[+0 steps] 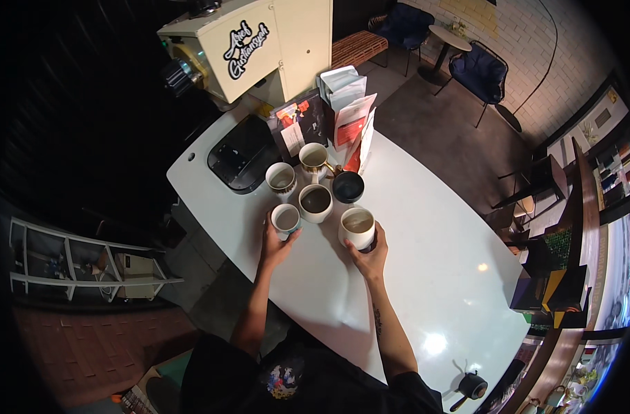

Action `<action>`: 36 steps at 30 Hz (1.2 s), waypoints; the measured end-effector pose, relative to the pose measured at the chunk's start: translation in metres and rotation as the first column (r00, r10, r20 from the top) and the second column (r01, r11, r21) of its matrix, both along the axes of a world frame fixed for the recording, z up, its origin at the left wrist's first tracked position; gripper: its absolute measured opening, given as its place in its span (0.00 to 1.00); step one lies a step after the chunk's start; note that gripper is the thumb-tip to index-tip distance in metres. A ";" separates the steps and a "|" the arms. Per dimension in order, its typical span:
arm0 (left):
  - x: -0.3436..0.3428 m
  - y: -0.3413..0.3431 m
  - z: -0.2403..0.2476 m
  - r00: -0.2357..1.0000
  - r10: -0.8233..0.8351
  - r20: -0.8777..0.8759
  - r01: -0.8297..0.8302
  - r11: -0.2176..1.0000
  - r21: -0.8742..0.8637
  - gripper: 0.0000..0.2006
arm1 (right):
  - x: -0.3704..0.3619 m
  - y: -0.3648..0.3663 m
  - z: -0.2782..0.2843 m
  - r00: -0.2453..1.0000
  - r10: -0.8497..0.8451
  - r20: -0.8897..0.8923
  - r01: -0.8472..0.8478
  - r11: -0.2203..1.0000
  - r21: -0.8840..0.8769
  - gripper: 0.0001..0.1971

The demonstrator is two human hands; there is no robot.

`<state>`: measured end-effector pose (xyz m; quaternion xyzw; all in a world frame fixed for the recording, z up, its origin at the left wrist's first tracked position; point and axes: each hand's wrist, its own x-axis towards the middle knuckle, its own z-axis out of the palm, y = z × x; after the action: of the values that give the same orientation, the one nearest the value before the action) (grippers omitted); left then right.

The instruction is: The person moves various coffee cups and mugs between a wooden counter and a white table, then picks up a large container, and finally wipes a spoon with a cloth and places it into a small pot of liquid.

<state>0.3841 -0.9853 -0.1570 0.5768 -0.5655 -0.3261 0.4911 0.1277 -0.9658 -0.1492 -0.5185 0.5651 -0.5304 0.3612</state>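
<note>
My left hand (pixel 277 243) is closed around a small light cup (pixel 285 219) at the near left of a cluster of cups. A larger white cup (pixel 358 238) sits in the grip of my right hand (pixel 370 257), its inside beige. Just beyond them is a white mug with a dark inside (pixel 315 204). To its right stands a black cup (pixel 348 187). Farther back are a patterned cup (pixel 281 179) and a mug with a gold-coloured handle (pixel 313 156). Whether the held cups touch the tabletop is hard to tell.
The white table (pixel 425 241) carries a black flat device (pixel 244 155), a dark printed box (pixel 299 125) and standing pouches (pixel 353 124) behind the cups. A large cream machine (pixel 260 52) rises at the back left. A portafilter-like tool (pixel 472 386) lies at the near right edge.
</note>
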 end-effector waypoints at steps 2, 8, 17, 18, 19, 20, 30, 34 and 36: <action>-0.002 -0.001 -0.001 0.999 -0.015 -0.033 0.017 0.999 0.039 0.33 | 0.001 0.000 0.006 1.000 -0.013 -0.008 0.013 1.000 0.015 0.43; 0.003 -0.006 -0.002 0.998 -0.003 -0.064 0.002 1.000 -0.020 0.39 | -0.002 -0.002 0.009 0.999 0.010 -0.053 -0.012 1.000 -0.028 0.41; 0.026 -0.009 0.007 0.982 -0.152 -0.115 0.160 0.985 0.061 0.42 | -0.020 -0.014 0.025 0.930 0.217 -0.296 -0.233 0.972 -0.018 0.43; 0.025 -0.007 0.010 0.980 -0.163 -0.115 0.170 0.984 0.059 0.42 | -0.020 -0.018 0.026 0.918 0.249 -0.308 -0.264 0.965 -0.006 0.44; 0.024 -0.006 0.014 0.987 -0.141 -0.075 0.144 0.989 0.030 0.43 | -0.019 -0.021 0.027 0.906 0.279 -0.319 -0.293 0.956 0.005 0.45; 0.024 -0.004 0.019 0.992 -0.120 -0.036 0.120 0.993 -0.001 0.44 | -0.015 -0.023 0.023 0.910 0.288 -0.298 -0.288 0.957 0.043 0.46; -0.094 0.066 0.166 0.916 -0.361 -0.176 0.379 0.922 0.081 0.16 | -0.117 0.099 0.116 0.902 0.239 -0.359 -0.152 0.955 0.255 0.36; -0.237 0.086 0.183 0.446 -0.866 -0.226 0.894 0.443 0.066 0.15 | -0.209 0.237 0.182 0.882 0.027 -0.471 0.092 0.969 0.228 0.32; -0.318 0.117 0.199 0.204 -0.968 -0.146 0.978 0.194 0.076 0.15 | -0.248 0.314 0.205 0.814 -0.177 -0.553 0.298 0.945 0.136 0.29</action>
<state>0.0658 -0.8686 0.0417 0.1154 -0.7593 -0.6229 0.1485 -0.1201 -0.6516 0.0555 -0.5275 0.7579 -0.3418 0.1746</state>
